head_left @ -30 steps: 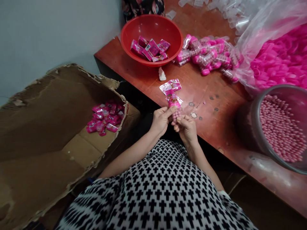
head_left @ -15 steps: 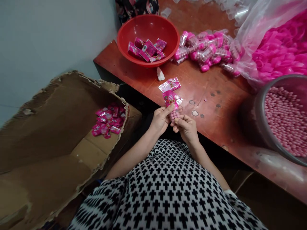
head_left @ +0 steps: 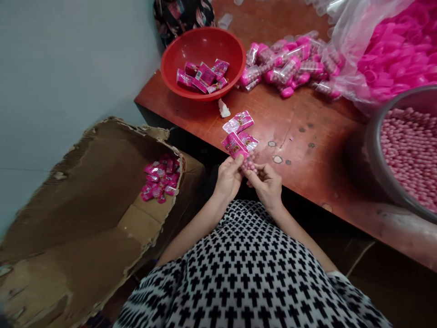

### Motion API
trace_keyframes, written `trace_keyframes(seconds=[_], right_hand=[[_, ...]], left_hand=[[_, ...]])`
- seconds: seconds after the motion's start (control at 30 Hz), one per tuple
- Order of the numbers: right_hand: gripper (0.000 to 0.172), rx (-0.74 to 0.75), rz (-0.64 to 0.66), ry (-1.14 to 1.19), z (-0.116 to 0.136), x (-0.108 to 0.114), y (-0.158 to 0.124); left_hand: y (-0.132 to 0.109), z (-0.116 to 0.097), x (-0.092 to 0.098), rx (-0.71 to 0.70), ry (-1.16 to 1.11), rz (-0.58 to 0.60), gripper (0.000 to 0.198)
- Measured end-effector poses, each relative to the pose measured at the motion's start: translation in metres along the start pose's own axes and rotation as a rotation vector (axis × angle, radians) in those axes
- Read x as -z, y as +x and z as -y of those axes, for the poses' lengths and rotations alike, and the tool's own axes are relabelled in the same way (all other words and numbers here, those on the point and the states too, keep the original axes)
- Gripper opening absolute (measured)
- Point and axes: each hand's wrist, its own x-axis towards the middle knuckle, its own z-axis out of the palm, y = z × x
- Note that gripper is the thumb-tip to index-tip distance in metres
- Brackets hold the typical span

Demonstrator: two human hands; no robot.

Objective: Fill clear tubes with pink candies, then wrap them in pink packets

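Note:
Between my hands, just off the table's front edge, is a clear tube of pink beads (head_left: 249,165) with a pink printed wrapper (head_left: 236,145) at its upper end. My left hand (head_left: 229,176) pinches the tube near the wrapper, thumb on top. My right hand (head_left: 268,184) grips the tube's lower, beaded end with its thumb and fingers. Flat pink wrappers (head_left: 243,120) lie on the table just beyond, partly overlapped by the held wrapper.
A red bowl (head_left: 218,38) holds pink packets. Bead-filled tubes (head_left: 288,68) are piled behind, beside a bag of pink plastic parts (head_left: 399,54). At right stands a bucket (head_left: 373,146) of pink beads. A torn cardboard box (head_left: 85,182) with pink packets is at left.
The held wrapper has tilted to the left, and my right thumb has shifted on the tube's lower end. The whole view has shifted slightly. Both hands keep their hold.

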Motion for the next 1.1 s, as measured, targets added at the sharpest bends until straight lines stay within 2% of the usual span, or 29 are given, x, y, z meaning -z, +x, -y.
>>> trace_keyframes(seconds=[0.07,0.17,0.3,0.37,0.57,0.93,1.1], right_hand=[[0.021,0.057,0.051,-0.064,-0.003,0.003,0.001],[0.018,0.201,0.154,-0.239,0.001,0.014,0.005],[0.019,0.538,0.112,-0.503,0.012,0.024,0.019],[0.020,0.639,0.118,-0.580,0.013,0.024,0.025],[0.020,0.678,0.101,-0.732,0.004,0.019,0.031],[0.022,0.771,0.054,-0.908,0.006,0.023,0.038],[0.022,0.870,0.077,-0.992,0.008,0.029,0.048]], left_hand=[[0.001,-0.003,0.000,-0.001,-0.035,0.010,0.034],[0.003,-0.005,0.001,-0.008,0.004,-0.042,0.038],[0.004,-0.002,0.002,0.029,0.049,-0.092,0.040],[0.004,0.001,0.001,0.028,0.040,-0.119,0.040],[0.003,0.005,0.003,0.054,0.061,-0.105,0.044],[-0.001,0.007,-0.001,0.022,0.097,-0.098,0.048],[-0.009,0.000,-0.002,0.085,0.084,-0.026,0.041]])
